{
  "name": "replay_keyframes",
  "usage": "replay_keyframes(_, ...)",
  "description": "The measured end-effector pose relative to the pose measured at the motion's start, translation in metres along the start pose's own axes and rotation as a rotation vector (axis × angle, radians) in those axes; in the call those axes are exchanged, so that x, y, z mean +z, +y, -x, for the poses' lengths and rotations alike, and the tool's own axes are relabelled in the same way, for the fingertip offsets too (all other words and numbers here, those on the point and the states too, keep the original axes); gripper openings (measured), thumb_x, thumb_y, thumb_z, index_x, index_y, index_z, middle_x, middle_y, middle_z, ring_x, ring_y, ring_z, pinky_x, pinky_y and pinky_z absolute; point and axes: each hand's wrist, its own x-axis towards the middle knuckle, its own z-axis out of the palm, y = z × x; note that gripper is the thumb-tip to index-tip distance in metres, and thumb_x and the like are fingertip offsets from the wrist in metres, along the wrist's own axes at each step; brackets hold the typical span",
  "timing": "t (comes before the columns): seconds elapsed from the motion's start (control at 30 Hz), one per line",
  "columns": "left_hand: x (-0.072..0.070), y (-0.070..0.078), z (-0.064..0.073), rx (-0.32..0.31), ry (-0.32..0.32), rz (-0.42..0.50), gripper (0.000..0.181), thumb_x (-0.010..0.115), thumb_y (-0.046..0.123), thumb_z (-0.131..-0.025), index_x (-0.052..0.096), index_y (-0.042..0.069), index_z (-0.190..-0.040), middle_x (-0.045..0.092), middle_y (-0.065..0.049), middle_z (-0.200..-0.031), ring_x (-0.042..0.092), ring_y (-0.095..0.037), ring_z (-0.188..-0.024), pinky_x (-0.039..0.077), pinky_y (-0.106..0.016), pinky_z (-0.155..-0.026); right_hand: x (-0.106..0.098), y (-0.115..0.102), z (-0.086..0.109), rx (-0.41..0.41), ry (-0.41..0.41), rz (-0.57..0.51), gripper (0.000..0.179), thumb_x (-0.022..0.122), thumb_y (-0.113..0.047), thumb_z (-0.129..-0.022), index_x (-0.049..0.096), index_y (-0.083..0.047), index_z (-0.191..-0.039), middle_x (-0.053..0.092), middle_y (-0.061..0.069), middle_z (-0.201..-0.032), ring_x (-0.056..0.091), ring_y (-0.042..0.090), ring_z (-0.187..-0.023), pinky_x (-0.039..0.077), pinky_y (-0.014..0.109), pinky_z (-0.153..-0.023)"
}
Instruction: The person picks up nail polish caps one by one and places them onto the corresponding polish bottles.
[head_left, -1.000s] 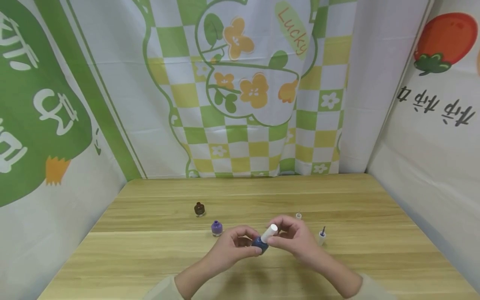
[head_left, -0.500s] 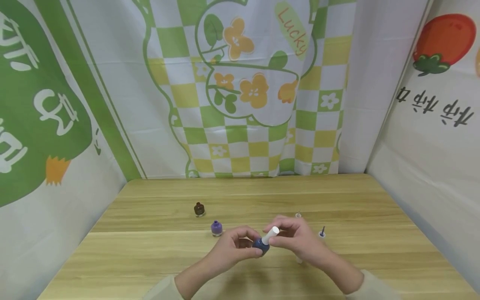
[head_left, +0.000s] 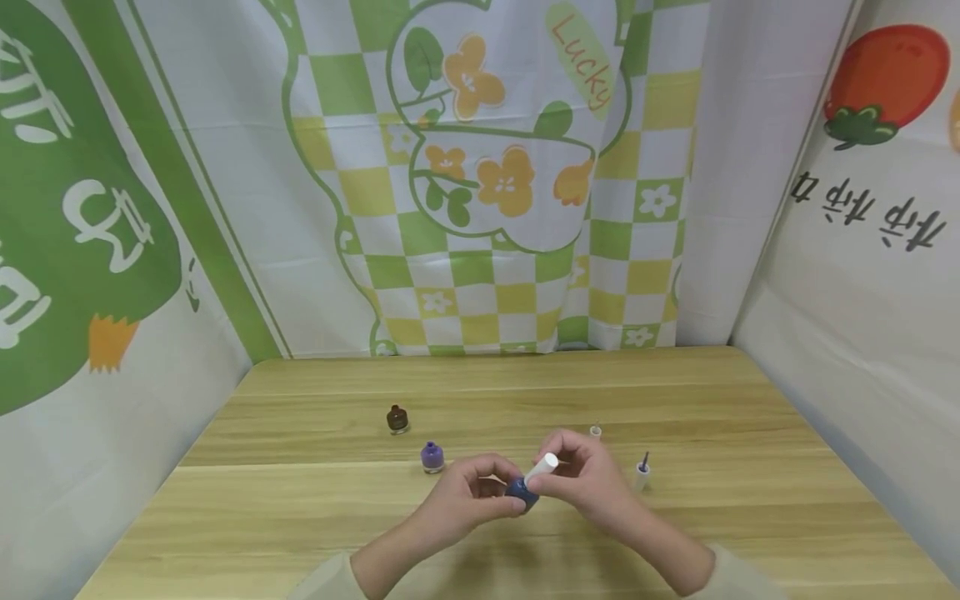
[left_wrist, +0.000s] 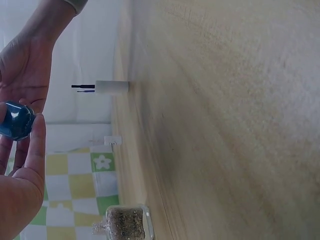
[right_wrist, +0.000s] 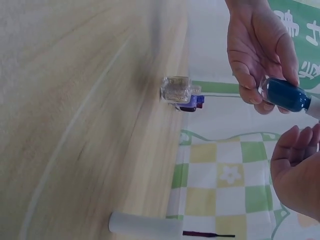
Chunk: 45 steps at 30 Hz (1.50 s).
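In the head view my left hand (head_left: 472, 492) grips a dark blue nail polish bottle (head_left: 521, 493) between thumb and fingers. My right hand (head_left: 588, 479) pinches the white cap (head_left: 543, 468), which sits on the bottle's neck and tilts up to the right. The right wrist view shows the blue bottle (right_wrist: 286, 95) with part of its cap (right_wrist: 314, 107) at the frame's edge. From the left wrist, the bottle (left_wrist: 17, 121) shows between the left fingers, and the cap is out of sight.
A brown bottle (head_left: 397, 419) and a purple bottle (head_left: 432, 457) stand uncapped at left. A glittery bottle (left_wrist: 127, 223) stands nearby, unseen in the head view. White caps (head_left: 642, 475) with brushes pointing up stand on the wooden table (head_left: 300, 517) at right, another cap (head_left: 596, 432) farther back.
My right fingers have shifted slightly on the cap, now nearer the bottle's neck. A white object glimpsed under the right hand half a second ago is hidden now. The left hand stays almost still.
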Motion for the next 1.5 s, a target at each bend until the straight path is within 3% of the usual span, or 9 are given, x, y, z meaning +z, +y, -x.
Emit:
replay_keyframes(0.17, -0.003, 0.002, 0.001, -0.014, 0.045, -0.063, 0.03, 0.074, 0.009, -0.086, 0.061, -0.007, -0.108, 0.063, -0.001, -0.106, 0.064, -0.02, -0.09, 0.056, -0.03, -0.078, -0.007, -0.006, 0.001, 0.077, -0.024, 0.05, 0.018, 0.071, -0.001, -0.086, 0.06, 0.006, -0.099, 0.06, 0.005, -0.091, 0.057, 0.013, -0.08, 0.056, 0.031, -0.072)
replay_keyframes(0.4, -0.007, 0.002, 0.0, 0.006, 0.065, -0.088, 0.029, 0.074, 0.009, -0.085, 0.062, -0.005, -0.108, 0.064, -0.005, -0.105, 0.065, -0.02, -0.089, 0.056, -0.03, -0.078, -0.017, -0.016, 0.002, 0.171, -0.077, 0.107, 0.029, 0.069, -0.004, -0.088, 0.063, 0.0, -0.116, 0.055, 0.002, -0.085, 0.051, 0.01, -0.075, 0.047, 0.02, -0.065)
replay_keyframes(0.7, -0.005, 0.001, 0.002, 0.011, 0.054, -0.077, 0.03, 0.074, 0.007, -0.085, 0.062, -0.007, -0.107, 0.064, -0.003, -0.105, 0.064, -0.019, -0.088, 0.056, -0.029, -0.077, -0.015, -0.014, 0.004, 0.171, -0.107, 0.11, 0.026, 0.067, -0.009, -0.091, 0.065, 0.0, -0.116, 0.059, 0.003, -0.088, 0.05, 0.009, -0.073, 0.046, 0.021, -0.064)
replay_keyframes(1.03, -0.003, -0.002, 0.001, 0.02, 0.047, -0.067, 0.029, 0.074, 0.007, -0.085, 0.062, -0.007, -0.108, 0.064, -0.003, -0.103, 0.065, -0.019, -0.088, 0.056, -0.029, -0.077, -0.005, -0.005, 0.003, 0.106, 0.013, 0.069, 0.015, 0.071, -0.003, -0.086, 0.061, 0.005, -0.093, 0.06, 0.001, -0.082, 0.051, 0.008, -0.07, 0.046, 0.019, -0.062)
replay_keyframes(1.2, -0.002, -0.003, 0.0, 0.036, 0.056, -0.079, 0.027, 0.074, 0.007, -0.085, 0.063, -0.005, -0.106, 0.064, -0.005, -0.103, 0.065, -0.019, -0.086, 0.056, -0.029, -0.076, -0.002, -0.002, 0.003, 0.096, 0.081, 0.074, 0.021, 0.073, -0.002, -0.084, 0.054, 0.004, -0.083, 0.057, -0.002, -0.075, 0.048, 0.007, -0.066, 0.042, 0.018, -0.059)
replay_keyframes(1.33, -0.002, -0.002, 0.0, 0.023, 0.064, -0.091, 0.027, 0.074, 0.008, -0.085, 0.063, -0.005, -0.106, 0.064, -0.004, -0.103, 0.064, -0.019, -0.086, 0.056, -0.029, -0.075, -0.003, -0.003, 0.004, 0.109, 0.081, 0.095, 0.018, 0.073, -0.004, -0.085, 0.058, 0.006, -0.089, 0.057, -0.001, -0.077, 0.049, 0.008, -0.067, 0.044, 0.019, -0.06)
replay_keyframes(1.5, -0.002, 0.0, 0.0, 0.007, 0.055, -0.076, 0.031, 0.074, 0.008, -0.085, 0.061, -0.008, -0.108, 0.064, -0.002, -0.105, 0.064, -0.02, -0.089, 0.056, -0.029, -0.077, -0.01, -0.009, 0.004, 0.115, -0.014, 0.107, 0.025, 0.071, -0.003, -0.086, 0.062, 0.005, -0.108, 0.06, 0.004, -0.087, 0.055, 0.013, -0.077, 0.053, 0.026, -0.069)
